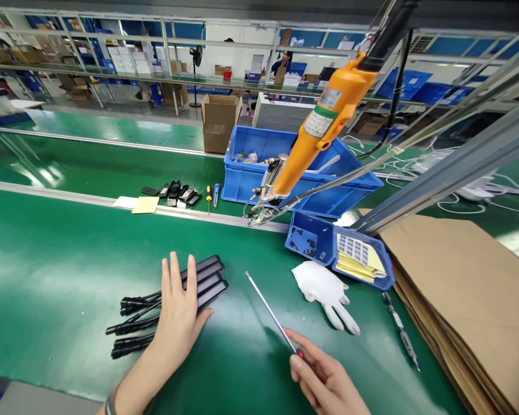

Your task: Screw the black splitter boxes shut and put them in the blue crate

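My left hand (179,311) lies flat, fingers stretched out, on a row of several long black plastic parts (210,279) with thin tails, on the green mat. My right hand (324,377) is closed in a pinch on the handle end of a thin metal rod tool (268,311) whose tip points up and left toward the black parts. The rod lies just above or on the mat; I cannot tell which.
A white glove (326,291) lies right of the rod. Behind it sits a small blue tray (328,242) with screws and yellow label sheets. An orange electric screwdriver (324,127) hangs over a big blue bin (246,178). Cardboard sheets (467,294) are stacked right. A pen-like tool (400,328) lies beside them.
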### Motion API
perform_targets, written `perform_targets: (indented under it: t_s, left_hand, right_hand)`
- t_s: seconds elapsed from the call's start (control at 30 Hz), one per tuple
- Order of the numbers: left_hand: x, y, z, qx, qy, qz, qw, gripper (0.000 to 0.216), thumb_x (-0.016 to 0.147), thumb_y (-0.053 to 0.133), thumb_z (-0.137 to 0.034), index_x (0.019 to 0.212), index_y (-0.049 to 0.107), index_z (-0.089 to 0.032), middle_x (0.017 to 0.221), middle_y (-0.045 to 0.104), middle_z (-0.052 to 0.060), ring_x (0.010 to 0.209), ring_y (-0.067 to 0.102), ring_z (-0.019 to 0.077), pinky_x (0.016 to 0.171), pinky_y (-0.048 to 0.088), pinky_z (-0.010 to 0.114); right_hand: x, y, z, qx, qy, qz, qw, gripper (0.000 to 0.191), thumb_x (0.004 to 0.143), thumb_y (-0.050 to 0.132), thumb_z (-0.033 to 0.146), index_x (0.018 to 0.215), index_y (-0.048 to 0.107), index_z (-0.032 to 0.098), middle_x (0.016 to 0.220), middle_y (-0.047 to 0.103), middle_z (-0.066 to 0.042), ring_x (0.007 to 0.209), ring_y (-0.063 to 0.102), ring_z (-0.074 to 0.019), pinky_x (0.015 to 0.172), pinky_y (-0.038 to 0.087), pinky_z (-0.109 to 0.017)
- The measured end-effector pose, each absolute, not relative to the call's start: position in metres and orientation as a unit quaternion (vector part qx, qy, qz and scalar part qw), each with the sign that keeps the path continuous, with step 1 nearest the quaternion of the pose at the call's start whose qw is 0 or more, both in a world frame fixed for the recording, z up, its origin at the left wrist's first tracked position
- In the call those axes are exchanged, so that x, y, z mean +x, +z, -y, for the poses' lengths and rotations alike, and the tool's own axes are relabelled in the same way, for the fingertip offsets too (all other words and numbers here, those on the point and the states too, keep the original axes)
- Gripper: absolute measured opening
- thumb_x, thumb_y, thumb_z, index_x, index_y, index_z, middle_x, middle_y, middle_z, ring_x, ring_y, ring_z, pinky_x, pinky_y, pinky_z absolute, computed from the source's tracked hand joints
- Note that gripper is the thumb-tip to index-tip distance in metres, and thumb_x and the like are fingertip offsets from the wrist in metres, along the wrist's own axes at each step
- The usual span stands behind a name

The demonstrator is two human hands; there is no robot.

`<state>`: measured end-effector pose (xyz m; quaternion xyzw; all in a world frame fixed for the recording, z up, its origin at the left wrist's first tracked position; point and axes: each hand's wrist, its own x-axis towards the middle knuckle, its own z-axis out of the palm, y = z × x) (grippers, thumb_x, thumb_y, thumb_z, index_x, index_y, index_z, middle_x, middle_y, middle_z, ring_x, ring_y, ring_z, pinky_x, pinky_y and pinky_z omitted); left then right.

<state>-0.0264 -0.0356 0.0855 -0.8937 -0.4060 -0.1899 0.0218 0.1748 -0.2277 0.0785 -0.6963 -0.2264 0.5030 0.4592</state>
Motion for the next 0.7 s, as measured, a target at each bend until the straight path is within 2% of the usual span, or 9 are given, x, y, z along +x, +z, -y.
perform_targets:
  t_s: [0.07, 0.13, 0.23, 0.3, 0.37, 0.43, 0.53, 0.63, 0.7]
  left_hand:
    - [-0.019, 0.086, 0.034, -0.898, -0.19, 0.397, 0.015, 0.119, 0.076, 0.08, -0.024, 0.158, -0.006, -0.012, 0.159, -0.013, 0.034, 0.146, -0.007, 0.0551, 0.108, 0.032, 0.071]
    - [-0.012, 0.089, 0.03, -0.904, -0.159, 0.397, 0.027, 0.121, 0.072, 0.083, -0.021, 0.158, 0.0, -0.012, 0.16, -0.008, 0.035, 0.146, -0.003, 0.0564, 0.107, 0.03, 0.073]
    - [-0.004, 0.093, 0.023, -0.912, -0.074, 0.401, 0.039, 0.108, 0.069, 0.081, -0.012, 0.157, 0.019, -0.011, 0.151, 0.032, 0.032, 0.138, 0.033, 0.0509, 0.106, 0.035, 0.069]
    - [-0.004, 0.097, 0.019, -0.917, -0.037, 0.396, 0.026, 0.098, 0.07, 0.079, -0.012, 0.155, 0.03, -0.013, 0.135, 0.052, 0.026, 0.12, 0.052, 0.0426, 0.1, 0.044, 0.061]
    - [-0.008, 0.103, 0.016, -0.921, -0.047, 0.386, 0.004, 0.092, 0.071, 0.079, -0.015, 0.153, 0.037, -0.014, 0.128, 0.056, 0.024, 0.112, 0.056, 0.04, 0.092, 0.049, 0.055]
    - [-0.016, 0.114, 0.014, -0.92, -0.114, 0.374, -0.039, 0.088, 0.071, 0.077, -0.017, 0.151, 0.04, -0.015, 0.129, 0.056, 0.023, 0.114, 0.055, 0.0403, 0.091, 0.049, 0.056]
    - [-0.031, 0.14, 0.008, -0.855, -0.279, 0.379, -0.216, 0.087, 0.071, 0.079, -0.03, 0.149, 0.043, -0.018, 0.13, 0.057, 0.017, 0.116, 0.055, 0.0362, 0.098, 0.048, 0.052]
    - [-0.045, 0.162, 0.0, -0.681, -0.376, 0.393, -0.49, 0.079, 0.06, 0.087, -0.05, 0.126, 0.062, -0.014, 0.104, 0.068, 0.011, 0.095, 0.065, 0.0299, 0.083, 0.056, 0.04]
    - [-0.05, 0.164, -0.004, -0.535, -0.386, 0.368, -0.655, 0.07, 0.056, 0.088, -0.055, 0.107, 0.068, -0.012, 0.087, 0.07, 0.009, 0.081, 0.067, 0.0268, 0.074, 0.057, 0.036]
  right_hand:
    - [0.178, 0.074, 0.234, -0.711, 0.476, 0.211, 0.473, 0.075, 0.082, 0.061, 0.066, 0.137, 0.056, 0.016, 0.071, 0.054, 0.0, 0.046, 0.034, -0.0058, 0.041, 0.029, -0.021]
    - [0.183, 0.065, 0.24, -0.724, 0.457, 0.212, 0.47, 0.077, 0.085, 0.056, 0.068, 0.14, 0.053, 0.015, 0.071, 0.054, -0.001, 0.047, 0.035, -0.0073, 0.041, 0.029, -0.022]
    - [0.194, 0.047, 0.248, -0.775, 0.386, 0.299, 0.401, 0.069, 0.09, 0.048, 0.066, 0.141, 0.055, 0.02, 0.076, 0.063, -0.004, 0.051, 0.047, -0.0116, 0.045, 0.038, -0.025]
    - [0.205, 0.036, 0.25, -0.82, 0.247, 0.396, 0.332, 0.057, 0.093, 0.047, 0.061, 0.133, 0.062, 0.024, 0.089, 0.071, -0.006, 0.058, 0.058, -0.0146, 0.049, 0.044, -0.025]
    - [0.214, 0.03, 0.25, -0.835, 0.056, 0.475, 0.27, 0.046, 0.096, 0.044, 0.054, 0.119, 0.069, 0.023, 0.097, 0.073, -0.007, 0.067, 0.065, -0.0172, 0.05, 0.048, -0.025]
    - [0.222, 0.029, 0.246, -0.816, -0.104, 0.522, 0.224, 0.041, 0.1, 0.04, 0.045, 0.108, 0.07, 0.018, 0.093, 0.071, -0.008, 0.075, 0.068, -0.0204, 0.053, 0.051, -0.028]
    - [0.226, 0.036, 0.235, -0.784, -0.222, 0.549, 0.185, 0.041, 0.102, 0.035, 0.04, 0.108, 0.066, 0.013, 0.097, 0.065, -0.014, 0.082, 0.066, -0.0259, 0.06, 0.053, -0.036]
    - [0.22, 0.041, 0.225, -0.764, -0.24, 0.558, 0.218, 0.04, 0.102, 0.036, 0.04, 0.116, 0.061, 0.013, 0.104, 0.062, -0.016, 0.089, 0.064, -0.027, 0.066, 0.054, -0.038]
    - [0.214, 0.04, 0.219, -0.743, -0.224, 0.581, 0.245, 0.037, 0.101, 0.04, 0.041, 0.121, 0.058, 0.015, 0.106, 0.061, -0.014, 0.092, 0.065, -0.0244, 0.071, 0.055, -0.036]
